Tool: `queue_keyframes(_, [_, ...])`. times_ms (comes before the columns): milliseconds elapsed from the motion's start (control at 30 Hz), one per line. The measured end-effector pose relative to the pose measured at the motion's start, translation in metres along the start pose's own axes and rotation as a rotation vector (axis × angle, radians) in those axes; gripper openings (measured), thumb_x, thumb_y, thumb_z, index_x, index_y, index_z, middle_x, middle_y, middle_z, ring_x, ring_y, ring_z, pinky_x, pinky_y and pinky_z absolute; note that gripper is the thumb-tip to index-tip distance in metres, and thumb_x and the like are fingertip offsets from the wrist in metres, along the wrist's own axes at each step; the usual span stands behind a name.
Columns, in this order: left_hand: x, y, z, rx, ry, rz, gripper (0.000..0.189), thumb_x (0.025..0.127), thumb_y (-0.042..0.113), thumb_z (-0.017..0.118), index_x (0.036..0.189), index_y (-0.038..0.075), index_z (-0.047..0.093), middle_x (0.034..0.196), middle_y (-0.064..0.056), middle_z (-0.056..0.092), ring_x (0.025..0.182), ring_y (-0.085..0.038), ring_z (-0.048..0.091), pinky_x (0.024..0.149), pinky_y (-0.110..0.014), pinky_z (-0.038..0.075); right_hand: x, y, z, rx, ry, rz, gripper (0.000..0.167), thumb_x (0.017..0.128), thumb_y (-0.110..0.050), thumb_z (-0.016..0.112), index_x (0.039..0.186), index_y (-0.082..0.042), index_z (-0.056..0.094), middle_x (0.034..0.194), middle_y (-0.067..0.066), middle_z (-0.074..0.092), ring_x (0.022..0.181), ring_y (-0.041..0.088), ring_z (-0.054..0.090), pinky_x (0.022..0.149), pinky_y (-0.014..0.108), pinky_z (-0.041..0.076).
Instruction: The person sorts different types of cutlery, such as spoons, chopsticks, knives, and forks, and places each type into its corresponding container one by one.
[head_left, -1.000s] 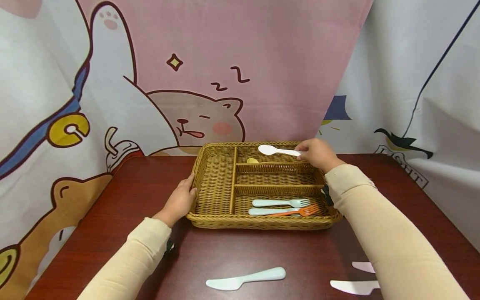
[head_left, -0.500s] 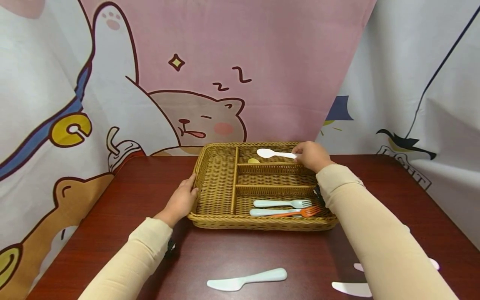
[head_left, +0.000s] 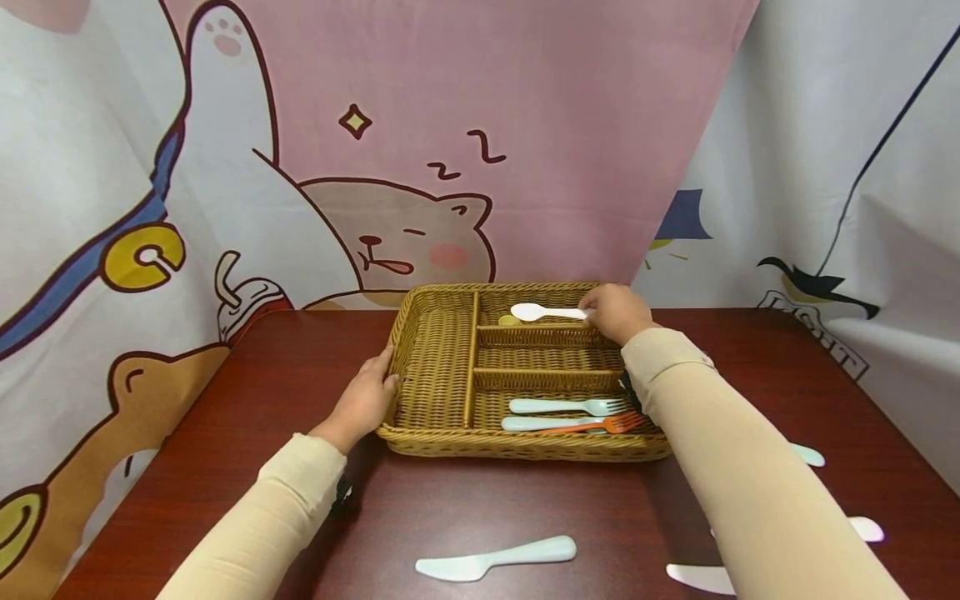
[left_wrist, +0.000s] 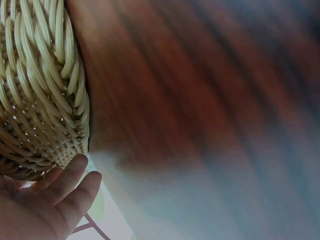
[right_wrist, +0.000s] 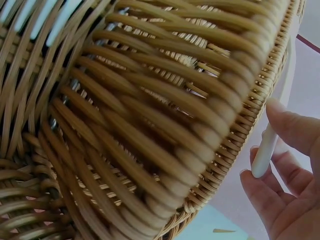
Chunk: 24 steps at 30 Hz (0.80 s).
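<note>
A white spoon (head_left: 528, 312) is pinched by its handle end between the thumb and fingers of my right hand (head_left: 618, 314). It lies level over the back right compartment of a wicker tray (head_left: 525, 448). Below its bowl, part of a yellow piece (head_left: 507, 320) shows in that compartment. My left hand (head_left: 363, 400) rests against the tray's left outer side, and its fingers (left_wrist: 80, 195) look fairly straight in the left wrist view. In the front right compartment lie pale mint forks (head_left: 566, 407) and an orange fork (head_left: 618, 423), partly overlapping.
A mint knife (head_left: 495, 560) lies on the dark red table (head_left: 600, 508) in front of the tray. To the right, a white knife (head_left: 697, 577) and other pale handles (head_left: 866, 528) are partly hidden by the right sleeve. A printed curtain (head_left: 570, 167) hangs behind.
My right hand has moved slightly left and down with the white spoon, bringing it lower into the back compartment. The left hand keeps its place against the tray.
</note>
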<state>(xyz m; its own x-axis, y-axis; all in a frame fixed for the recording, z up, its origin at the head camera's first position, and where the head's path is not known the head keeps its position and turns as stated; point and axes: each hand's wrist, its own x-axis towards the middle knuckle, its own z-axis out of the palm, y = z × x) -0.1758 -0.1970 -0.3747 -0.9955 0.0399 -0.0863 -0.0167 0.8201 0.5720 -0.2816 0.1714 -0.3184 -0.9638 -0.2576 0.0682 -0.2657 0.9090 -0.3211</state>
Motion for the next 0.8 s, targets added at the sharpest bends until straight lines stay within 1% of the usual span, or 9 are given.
queue_keyframes(367, [-0.0005, 0.0019, -0.0009, -0.010, -0.002, -0.008, 0.057, 0.106, 0.020, 0.036, 0.156, 0.006, 0.012, 0.155, -0.023, 0.022, 0.140, -0.039, 0.028, 0.110, -0.054, 0.029, 0.0014, -0.0009, -0.0012, -0.077, -0.030, -0.029, 0.022, 0.085, -0.004, 0.069, 0.107, -0.005, 0.073, 0.110, 0.018, 0.069, 0.102, 0.038, 0.062, 0.091, 0.051, 0.047])
queue_keyframes(667, [-0.0009, 0.0024, -0.0012, -0.029, -0.011, -0.015, 0.058, 0.106, 0.022, 0.036, 0.156, 0.008, 0.011, 0.156, -0.021, 0.021, 0.141, -0.038, 0.027, 0.111, -0.054, 0.029, 0.0022, 0.0014, -0.0014, -0.048, -0.049, -0.044, 0.022, 0.088, -0.004, 0.067, 0.109, 0.000, 0.072, 0.112, 0.019, 0.068, 0.107, 0.039, 0.061, 0.096, 0.051, 0.045])
queue_keyframes(800, [-0.0005, 0.0017, -0.0012, -0.022, -0.010, -0.014, 0.058, 0.106, 0.021, 0.036, 0.156, 0.007, 0.011, 0.156, -0.022, 0.021, 0.141, -0.039, 0.027, 0.111, -0.055, 0.028, 0.0021, 0.0004, -0.0021, -0.036, -0.063, -0.041, 0.022, 0.089, -0.004, 0.067, 0.110, 0.000, 0.072, 0.110, 0.018, 0.069, 0.104, 0.037, 0.062, 0.095, 0.050, 0.046])
